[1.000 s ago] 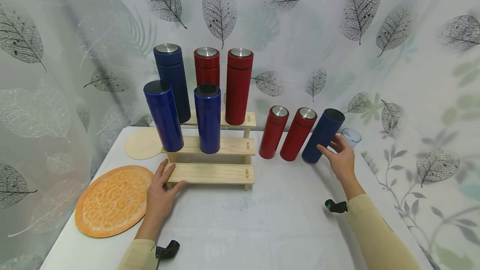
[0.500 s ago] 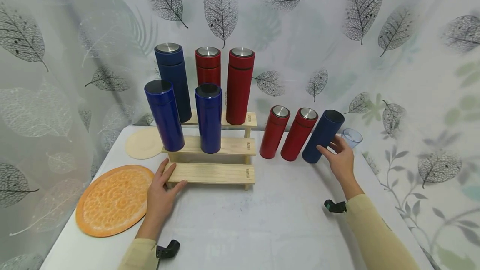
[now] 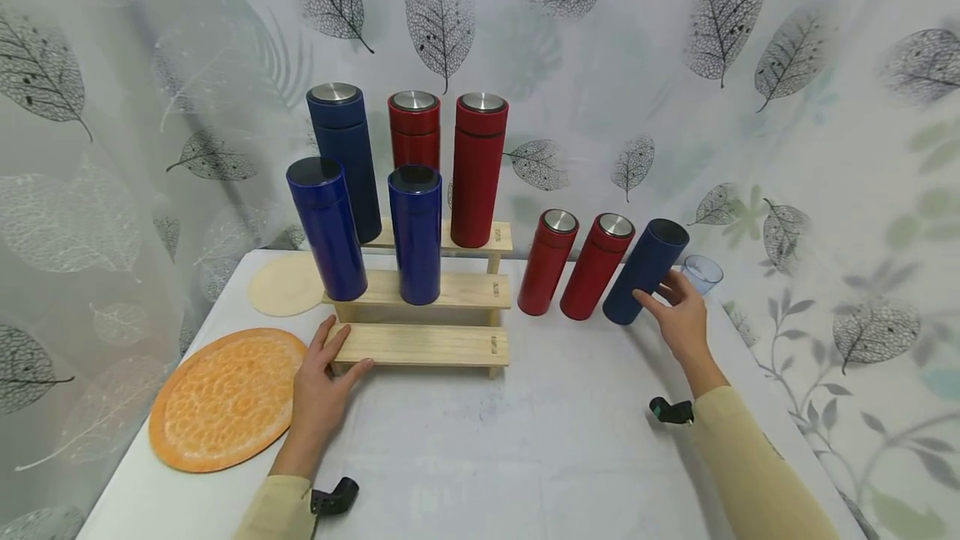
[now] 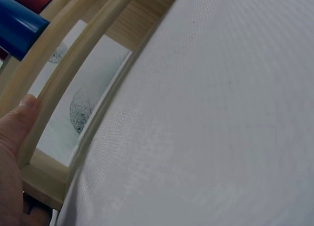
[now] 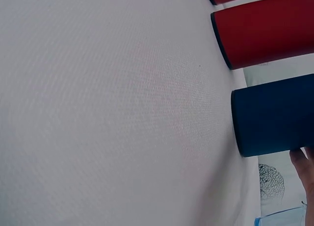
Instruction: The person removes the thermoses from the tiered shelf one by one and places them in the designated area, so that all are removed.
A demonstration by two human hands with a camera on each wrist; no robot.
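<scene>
Two mats lie at the table's left: an orange round mat (image 3: 225,401) in front, a pale one (image 3: 286,286) behind it. The left hand (image 3: 324,386) rests with straight fingers on the lowest step of the wooden stepped rack (image 3: 427,347), thumb along its front edge. Five flasks stand on the upper steps. Right of the rack stand two red flasks (image 3: 546,262), then a dark blue flask (image 3: 643,272), which the right hand (image 3: 678,319) touches low on its side with loosely spread fingers, not curled round it.
</scene>
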